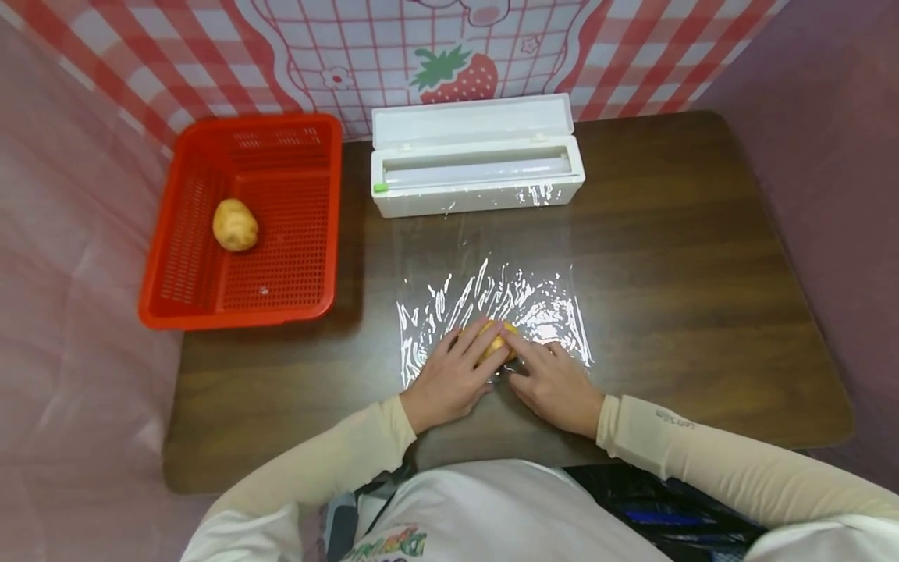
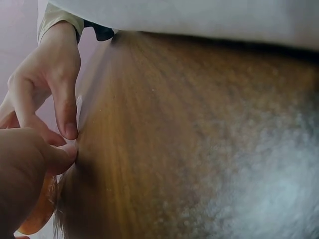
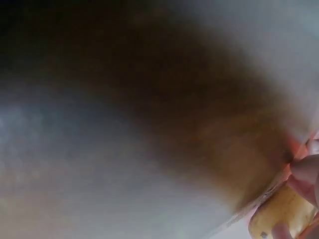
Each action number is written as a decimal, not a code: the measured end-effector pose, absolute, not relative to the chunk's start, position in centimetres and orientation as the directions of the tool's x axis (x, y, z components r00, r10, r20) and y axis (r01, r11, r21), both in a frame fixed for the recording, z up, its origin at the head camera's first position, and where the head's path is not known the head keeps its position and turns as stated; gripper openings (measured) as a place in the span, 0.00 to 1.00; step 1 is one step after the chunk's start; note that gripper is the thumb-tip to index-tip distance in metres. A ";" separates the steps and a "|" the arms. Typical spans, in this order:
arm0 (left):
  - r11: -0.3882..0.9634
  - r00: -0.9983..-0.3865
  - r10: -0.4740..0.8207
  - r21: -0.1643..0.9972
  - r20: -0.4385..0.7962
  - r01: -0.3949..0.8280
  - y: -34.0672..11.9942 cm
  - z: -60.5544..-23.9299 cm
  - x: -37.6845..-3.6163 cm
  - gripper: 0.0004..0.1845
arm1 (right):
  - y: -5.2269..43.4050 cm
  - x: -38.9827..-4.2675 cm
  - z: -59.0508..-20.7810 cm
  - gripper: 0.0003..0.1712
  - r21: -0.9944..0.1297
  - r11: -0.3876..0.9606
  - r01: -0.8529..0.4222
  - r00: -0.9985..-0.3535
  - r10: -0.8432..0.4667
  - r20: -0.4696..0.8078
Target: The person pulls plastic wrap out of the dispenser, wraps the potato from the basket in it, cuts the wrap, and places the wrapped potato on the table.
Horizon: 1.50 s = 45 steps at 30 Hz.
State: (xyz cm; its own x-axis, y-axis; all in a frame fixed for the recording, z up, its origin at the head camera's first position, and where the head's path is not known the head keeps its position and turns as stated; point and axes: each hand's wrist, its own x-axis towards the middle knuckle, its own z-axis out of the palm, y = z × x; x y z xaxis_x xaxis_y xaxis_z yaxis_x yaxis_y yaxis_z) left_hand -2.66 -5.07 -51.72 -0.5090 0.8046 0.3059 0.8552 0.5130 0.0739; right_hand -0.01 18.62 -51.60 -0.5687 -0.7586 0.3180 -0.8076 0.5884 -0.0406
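A yellowish potato [image 1: 497,343] lies on a sheet of clear plastic wrap [image 1: 492,300] near the table's front edge. My left hand [image 1: 449,378] holds the potato, its fingers spread over the left side and the thumb low at the near side. From the right, my right hand [image 1: 558,390] reaches in with the index finger on the potato and the thumb at the wrap's near edge. The left wrist view has both thumbs close together at that edge, the right hand [image 2: 55,79] pinching the wrap. Fingers partly cover the potato [image 3: 281,211] in the right wrist view.
The wrap runs back to a white dispenser box [image 1: 477,199] with its lid raised, at the table's rear. A red plastic basket [image 1: 326,234] stands at the left, with another potato [image 1: 235,225] inside. Beneath everything is a brown wooden table [image 1: 702,312].
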 end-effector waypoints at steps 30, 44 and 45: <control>0.515 -0.524 0.802 0.111 0.288 0.850 -5.0 -51.7 -2.6 0.41 | 16.7 1.4 -51.8 0.08 -0.380 0.784 -0.491 -0.871 -0.442 0.214; 0.505 -0.497 0.807 0.064 0.320 0.861 -4.6 -52.2 -2.6 0.34 | 17.0 0.8 -51.5 0.13 -0.270 0.707 -0.654 -0.746 -0.542 0.388; 0.505 -0.493 0.805 0.056 0.329 0.861 -4.6 -52.2 -2.6 0.33 | 17.0 0.8 -51.5 0.14 -0.271 0.702 -0.658 -0.742 -0.544 0.391</control>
